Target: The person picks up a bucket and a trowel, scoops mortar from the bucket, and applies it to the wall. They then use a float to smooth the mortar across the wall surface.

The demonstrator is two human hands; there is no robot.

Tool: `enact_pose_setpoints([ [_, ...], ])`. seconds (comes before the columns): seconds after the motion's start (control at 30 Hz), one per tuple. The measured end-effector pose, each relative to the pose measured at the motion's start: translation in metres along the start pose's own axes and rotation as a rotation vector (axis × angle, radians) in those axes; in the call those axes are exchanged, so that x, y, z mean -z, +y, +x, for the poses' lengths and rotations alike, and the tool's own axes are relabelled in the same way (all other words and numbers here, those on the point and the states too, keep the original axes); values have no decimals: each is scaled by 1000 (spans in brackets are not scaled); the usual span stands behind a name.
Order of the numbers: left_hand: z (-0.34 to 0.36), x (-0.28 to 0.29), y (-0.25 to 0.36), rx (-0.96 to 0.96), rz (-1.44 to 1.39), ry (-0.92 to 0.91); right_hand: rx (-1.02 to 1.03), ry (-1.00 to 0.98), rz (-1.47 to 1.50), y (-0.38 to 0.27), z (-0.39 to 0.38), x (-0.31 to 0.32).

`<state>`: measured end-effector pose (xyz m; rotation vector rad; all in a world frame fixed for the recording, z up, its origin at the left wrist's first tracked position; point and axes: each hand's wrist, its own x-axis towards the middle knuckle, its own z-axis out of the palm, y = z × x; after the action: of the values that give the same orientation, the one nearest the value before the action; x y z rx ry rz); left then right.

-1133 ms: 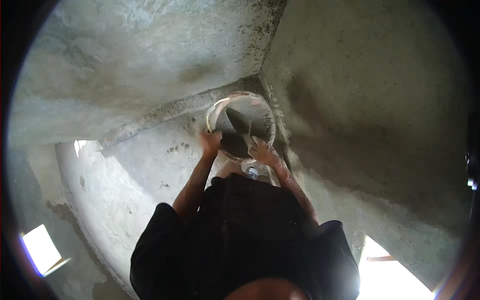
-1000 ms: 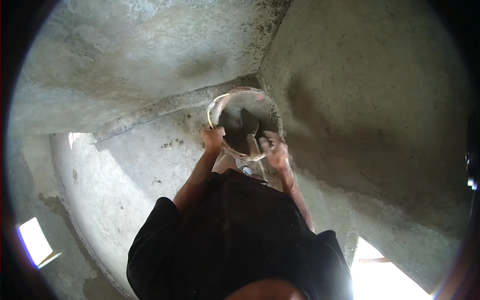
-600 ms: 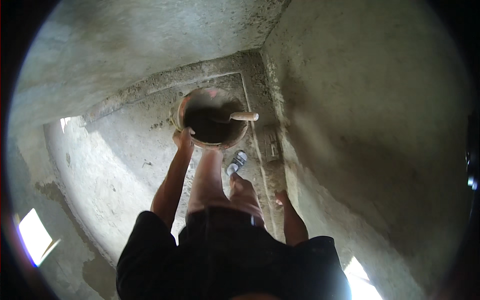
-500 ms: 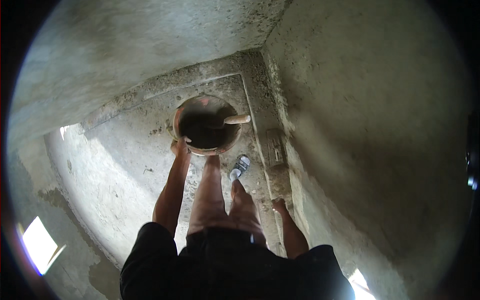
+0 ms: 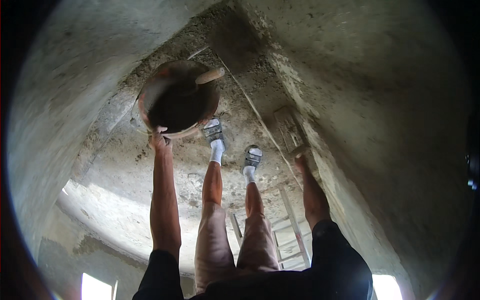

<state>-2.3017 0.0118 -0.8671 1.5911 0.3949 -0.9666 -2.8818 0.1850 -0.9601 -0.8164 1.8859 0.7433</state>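
My left hand [image 5: 159, 139] grips the near rim of a round reddish pan [image 5: 150, 95] filled with dark mortar. A trowel with a wooden handle [image 5: 209, 75] lies in the pan, its blade buried. My right hand [image 5: 300, 159] reaches down to a flat wooden float [image 5: 289, 128] lying at the foot of the right wall; its fingers touch the float's near end. Whether they close on it is unclear. My legs and sandalled feet [image 5: 215, 131] stand just right of the pan.
Rough plastered walls rise on the left and right and meet in a corner [image 5: 235, 30] at the top. The concrete floor [image 5: 165, 200] is dusty. A ladder [image 5: 290, 230] shows below my legs. Bright openings [image 5: 97, 287] lie at the bottom edge.
My right hand let go of the trowel, left it in the pan, and swung right to the float by the wall. My left hand kept hold of the pan's rim and the view tilted down.
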Motion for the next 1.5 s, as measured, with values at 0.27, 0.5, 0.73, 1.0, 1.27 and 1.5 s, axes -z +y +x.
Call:
enact_pose_setpoints([
  [0.27, -31, 68, 7, -77, 202, -22, 33, -10, -517, -98, 98, -8],
  [0.5, -94, 126, -7, -96, 99, 63, 533, 259, 172, -101, 39, -8],
  [0.73, -174, 174, 47, -134, 16, 379, 950, 528, -281, -256, -192, 125],
  [1.0, -233, 252, 53, -112, -12, 539, 665, 1292, -1237, -360, -443, 362],
  [1.27, -313, 206, 87, -20, -367, 684, 487, 1157, -1312, -427, -514, 489],
  [1.5, -346, 212, 40, 95, -524, 781, 408, 839, -1487, -511, -418, 463],
])
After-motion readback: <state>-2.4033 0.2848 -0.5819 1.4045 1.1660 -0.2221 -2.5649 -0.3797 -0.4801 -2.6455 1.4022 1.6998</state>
